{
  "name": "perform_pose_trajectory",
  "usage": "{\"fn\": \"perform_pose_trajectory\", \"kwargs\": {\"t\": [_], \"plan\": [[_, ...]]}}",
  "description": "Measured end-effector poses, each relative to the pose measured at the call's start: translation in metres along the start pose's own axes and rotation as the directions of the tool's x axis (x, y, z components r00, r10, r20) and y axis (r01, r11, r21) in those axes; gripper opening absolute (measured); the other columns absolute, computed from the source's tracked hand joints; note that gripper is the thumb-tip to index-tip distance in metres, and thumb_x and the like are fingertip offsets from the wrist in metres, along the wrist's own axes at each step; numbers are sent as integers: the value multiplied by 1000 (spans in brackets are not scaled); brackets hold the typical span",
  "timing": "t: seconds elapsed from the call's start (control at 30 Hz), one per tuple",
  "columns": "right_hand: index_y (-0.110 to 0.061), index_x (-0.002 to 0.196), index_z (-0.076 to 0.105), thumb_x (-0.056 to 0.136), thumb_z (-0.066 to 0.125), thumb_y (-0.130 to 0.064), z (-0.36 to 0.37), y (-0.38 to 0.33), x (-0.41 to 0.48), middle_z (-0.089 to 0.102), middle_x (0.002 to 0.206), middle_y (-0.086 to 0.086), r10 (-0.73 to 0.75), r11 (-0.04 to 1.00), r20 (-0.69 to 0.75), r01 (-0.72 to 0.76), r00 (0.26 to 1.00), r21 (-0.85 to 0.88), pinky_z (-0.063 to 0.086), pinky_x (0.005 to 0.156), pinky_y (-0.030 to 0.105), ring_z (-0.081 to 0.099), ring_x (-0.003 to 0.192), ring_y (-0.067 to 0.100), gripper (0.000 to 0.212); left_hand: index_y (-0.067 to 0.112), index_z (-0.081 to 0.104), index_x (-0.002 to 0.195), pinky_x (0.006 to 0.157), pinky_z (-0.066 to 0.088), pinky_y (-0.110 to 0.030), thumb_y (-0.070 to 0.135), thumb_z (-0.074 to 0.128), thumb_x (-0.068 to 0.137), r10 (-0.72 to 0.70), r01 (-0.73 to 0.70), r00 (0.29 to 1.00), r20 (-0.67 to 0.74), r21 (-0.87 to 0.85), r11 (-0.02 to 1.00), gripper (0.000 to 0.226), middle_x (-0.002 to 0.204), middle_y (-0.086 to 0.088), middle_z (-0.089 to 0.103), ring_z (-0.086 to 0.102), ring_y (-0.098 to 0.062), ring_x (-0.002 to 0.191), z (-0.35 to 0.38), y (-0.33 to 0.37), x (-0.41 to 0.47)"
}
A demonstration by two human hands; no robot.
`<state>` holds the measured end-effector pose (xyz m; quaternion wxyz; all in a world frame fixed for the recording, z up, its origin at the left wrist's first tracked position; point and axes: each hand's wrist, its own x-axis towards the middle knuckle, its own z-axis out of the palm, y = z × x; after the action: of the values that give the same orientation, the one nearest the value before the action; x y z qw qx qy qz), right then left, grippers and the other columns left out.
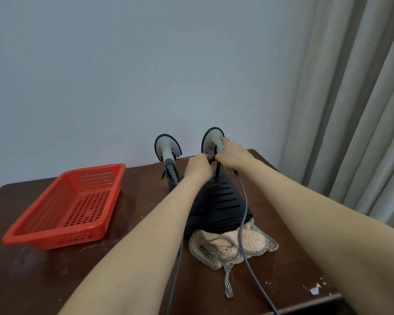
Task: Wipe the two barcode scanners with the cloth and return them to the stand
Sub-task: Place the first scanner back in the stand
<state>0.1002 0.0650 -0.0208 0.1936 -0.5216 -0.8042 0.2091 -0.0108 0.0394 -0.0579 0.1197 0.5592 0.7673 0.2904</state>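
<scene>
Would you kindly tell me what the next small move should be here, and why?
Probably lift the right scanner out of the stand: the right hand grips its neck, the left hand pinches the stand's clip beside it, and the cloth lies unheld in front, so wiping seems not yet begun.

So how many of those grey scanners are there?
2. The left grey-and-black barcode scanner stands on the black slotted stand; the right scanner is beside it, gripped by the right hand.
</scene>
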Motion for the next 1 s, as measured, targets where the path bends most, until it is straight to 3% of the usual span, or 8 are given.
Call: {"fn": "perform_pose_trajectory", "kwargs": {"t": [0.13,0.4,0.73,0.87,1.0], "plan": [[-12,133,37,89,46,-25,2,0,-2,58,116,14,-29,999,-7,29,1000,17,47,78,38,55,99,30,47,7,62,101,65,42,-30,15,54,87,-14,14,999,-41,6,1000,18,100,-11,65,58,-27,86,2,-2,4],[-17,133,37,88,44,-26,5,2,-6,59,116,13,-47,998,-21,48,999,41,46,76,38,56,100,32,46,9,67,102,66,40,-28,7,48,88,-3,2,997,-81,-6,1000,23,98,-9,67,54,-22,80,6,-6,9],[-19,147,22,85,45,-17,4,-3,-3,58,106,12,-25,1000,36,24,999,11,46,61,30,54,65,22,66,5,62,90,61,39,-31,12,52,87,-28,28,998,-56,3,1000,12,98,-16,66,55,-28,79,4,-3,3],[-17,145,25,84,53,-20,5,-3,-3,57,114,12,-35,999,21,34,999,25,47,68,33,55,84,26,67,1,63,90,64,40,-32,17,52,87,-8,8,1000,-28,-15,1000,19,97,-19,65,55,-30,82,-2,1,-1],[-15,139,31,82,55,-19,6,-3,-2,56,104,9,-24,999,14,24,1000,29,43,58,29,55,80,24,63,2,63,95,66,42,-32,15,51,88,-24,24,1000,-3,-6,1000,19,101,-18,65,59,-33,90,-8,3,-6]]}}
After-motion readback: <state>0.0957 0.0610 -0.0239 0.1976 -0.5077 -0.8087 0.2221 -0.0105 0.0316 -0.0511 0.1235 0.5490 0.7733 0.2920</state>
